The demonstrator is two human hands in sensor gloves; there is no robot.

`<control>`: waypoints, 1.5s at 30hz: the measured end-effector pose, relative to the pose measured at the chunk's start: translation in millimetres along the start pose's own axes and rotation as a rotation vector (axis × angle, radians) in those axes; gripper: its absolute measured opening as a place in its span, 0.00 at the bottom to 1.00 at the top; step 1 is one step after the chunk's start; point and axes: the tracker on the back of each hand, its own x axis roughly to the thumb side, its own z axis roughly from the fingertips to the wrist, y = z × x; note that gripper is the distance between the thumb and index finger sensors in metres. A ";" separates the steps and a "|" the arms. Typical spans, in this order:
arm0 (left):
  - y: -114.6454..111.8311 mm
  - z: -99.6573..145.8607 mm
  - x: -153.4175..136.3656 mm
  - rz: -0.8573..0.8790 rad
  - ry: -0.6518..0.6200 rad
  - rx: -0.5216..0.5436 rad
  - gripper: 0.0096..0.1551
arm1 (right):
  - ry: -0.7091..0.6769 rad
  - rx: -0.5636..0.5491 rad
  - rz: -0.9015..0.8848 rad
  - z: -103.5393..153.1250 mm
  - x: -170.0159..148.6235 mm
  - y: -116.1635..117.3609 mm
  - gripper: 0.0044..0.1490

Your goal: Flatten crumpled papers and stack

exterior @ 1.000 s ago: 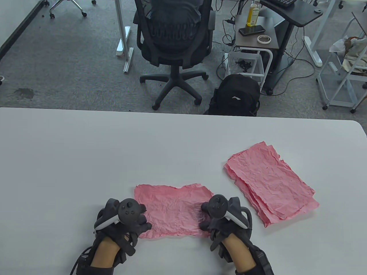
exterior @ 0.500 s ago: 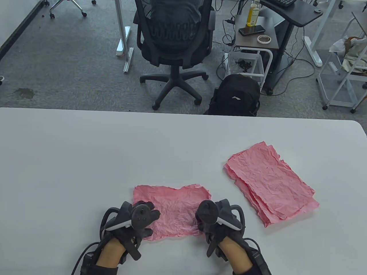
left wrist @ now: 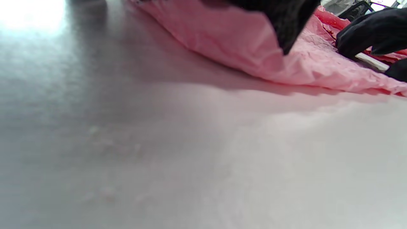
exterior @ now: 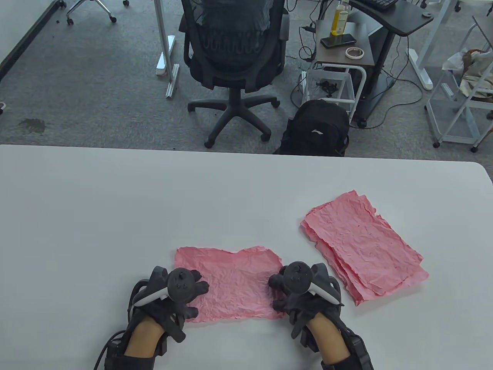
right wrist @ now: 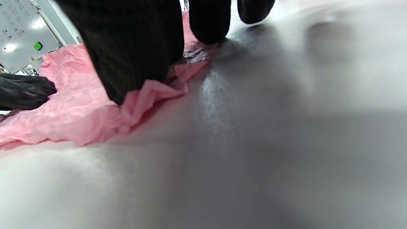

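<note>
Table view shows two gloved hands at the near edge of the white surface (exterior: 115, 200), one on each side of a single pink sheet. Left hand (exterior: 175, 295) rests on the sheet's near left corner; its fingers (exterior: 200, 287) lie spread and fairly straight on the paper, gripping nothing as far as this angle allows. Right hand (exterior: 298, 293) rests on the near right corner, its fingers (exterior: 275, 280) likewise spread and pressing down. Right wrist view shows the paper bunched into a small fold beside the right hand (right wrist: 133, 54), so a pinch there cannot be ruled out.

One pink sheet (exterior: 231, 285) lies between the hands, opened out but heavily creased, its long side running left to right. Left wrist view shows its near edge (left wrist: 241, 47) lifted slightly off the surface.

Farther right, well apart from the sheet, sits one stack of pink papers (exterior: 362, 246), turned at an angle; at least three layered edges are visible, exact count unclear.

Beyond the surface, on the floor: one black office chair (exterior: 235, 58), one black backpack (exterior: 317, 129), one small side table (exterior: 342, 46) carrying one bottle, one phone and one tape roll.
</note>
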 end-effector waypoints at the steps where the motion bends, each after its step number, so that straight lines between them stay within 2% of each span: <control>1: -0.5 0.4 -1.3 0.012 0.002 -0.006 0.43 | 0.014 0.032 -0.004 0.2 -2.5 -0.9 0.45; 6: -0.7 1.0 -2.2 0.009 0.007 -0.022 0.44 | 0.095 0.157 -0.073 1.6 -13.8 -0.9 0.49; 8: -1.5 2.1 -1.9 0.003 -0.002 -0.027 0.46 | 0.123 0.168 -0.058 2.3 -16.2 -2.9 0.52; 9: -1.8 2.5 -1.2 -0.001 -0.005 -0.030 0.49 | 0.124 0.140 -0.045 4.0 -16.0 -4.1 0.53; 10: -2.1 2.2 0.7 -0.008 -0.019 -0.042 0.50 | 0.095 0.083 -0.008 7.0 -13.5 -6.7 0.53; 11: -2.1 1.8 2.4 -0.014 -0.025 -0.050 0.51 | 0.064 0.057 0.011 9.3 -10.1 -9.1 0.51; 13: -2.4 0.9 8.7 -0.048 -0.033 -0.069 0.53 | -0.013 -0.077 0.010 14.3 6.1 -16.1 0.45; 14: -3.1 0.2 12.6 -0.066 -0.047 -0.077 0.54 | -0.102 -0.180 -0.010 14.3 21.8 -16.3 0.40; 15: -4.7 -0.6 16.6 -0.075 -0.060 -0.085 0.56 | -0.203 -0.203 -0.008 11.2 40.0 -10.3 0.37; 16: -5.9 -1.1 18.5 -0.080 -0.064 -0.094 0.57 | -0.252 -0.170 0.009 8.0 51.7 -3.9 0.36; 18: -8.1 -2.3 20.8 -0.072 -0.070 -0.113 0.59 | -0.294 -0.021 0.048 -2.6 75.2 17.0 0.36; 20: -9.5 -2.5 16.3 -0.036 -0.039 -0.128 0.59 | -0.182 0.166 0.111 -16.4 82.6 35.4 0.37; 21: -9.7 -2.2 14.5 -0.022 -0.028 -0.129 0.60 | -0.112 0.210 0.133 -17.4 79.8 31.1 0.40; 22: -10.6 -2.8 13.6 -0.011 -0.022 -0.167 0.60 | -0.135 0.155 0.078 -20.0 72.7 25.6 0.40; 23: -10.5 -2.0 13.5 -0.009 -0.016 -0.163 0.60 | -0.026 0.069 0.069 -22.2 58.9 19.9 0.40; 24: -10.3 -2.0 13.7 -0.015 -0.009 -0.152 0.60 | 0.033 0.046 0.071 -21.9 51.1 17.6 0.40; 25: -10.4 -2.5 13.3 -0.018 -0.008 -0.154 0.60 | 0.070 0.066 0.001 -24.3 28.4 9.2 0.40; 27: -10.2 -2.7 13.1 -0.006 -0.005 -0.157 0.60 | 0.126 0.044 -0.082 -23.7 8.6 0.0 0.39; 28: -9.9 -2.6 13.0 -0.011 -0.004 -0.155 0.61 | 0.176 0.013 -0.045 -22.0 3.3 -2.7 0.39; 31: -10.1 -3.0 9.7 0.004 0.008 -0.159 0.63 | 0.193 0.003 0.014 -20.1 7.0 -4.7 0.39; 32: -10.0 -3.2 8.6 0.003 0.017 -0.159 0.64 | 0.173 -0.030 0.058 -18.5 14.7 -5.9 0.38; 34: -9.8 -4.4 8.1 0.017 0.012 -0.168 0.64 | 0.026 -0.124 0.109 -16.1 34.2 -7.1 0.38; 37: -9.0 -5.5 10.0 0.007 0.004 -0.178 0.64 | -0.252 -0.026 -0.008 -19.8 70.7 7.9 0.37; 38: -9.5 -5.1 10.8 0.002 -0.001 -0.179 0.64 | -0.286 0.014 -0.021 -22.5 82.0 17.2 0.37; 41: -10.5 -4.9 9.4 0.008 0.001 -0.183 0.64 | -0.122 0.141 0.096 -35.1 79.2 28.6 0.38; 42: -10.7 -5.2 8.9 0.013 0.002 -0.188 0.64 | -0.113 0.129 0.090 -38.3 69.0 23.1 0.38; 44: -10.3 -4.8 8.9 0.008 0.009 -0.187 0.64 | 0.038 0.028 0.045 -40.5 43.6 12.6 0.38; 45: -10.3 -4.5 8.4 0.009 0.013 -0.187 0.64 | 0.056 0.024 0.011 -40.9 34.4 9.0 0.38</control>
